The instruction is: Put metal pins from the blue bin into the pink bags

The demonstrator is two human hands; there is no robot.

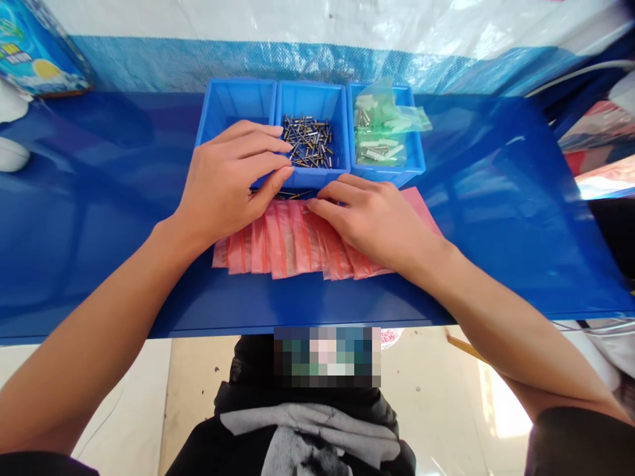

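Three blue bins stand side by side on the blue table: the left bin (240, 99), the middle bin with metal rivet-like pins (311, 142), and the right bin with green-tinted bags (380, 135). A fanned row of pink plastic bags (292, 244) lies in front of them. My left hand (235, 175) is over the front of the left and middle bins, fingers apart, its thumb by the middle bin's front edge. My right hand (370, 215) rests on the pink bags, thumb and fingers pressed together near a bag's top edge. A few loose pins (297, 195) lie between the hands.
A blue and yellow printed packet (42, 56) stands at the back left, with a white object (12, 155) below it. Behind the bins hangs a white and blue woven sheet (317, 59). Cables and bagged items (595, 139) are at the right. The table's front edge (208, 330) runs before my lap.
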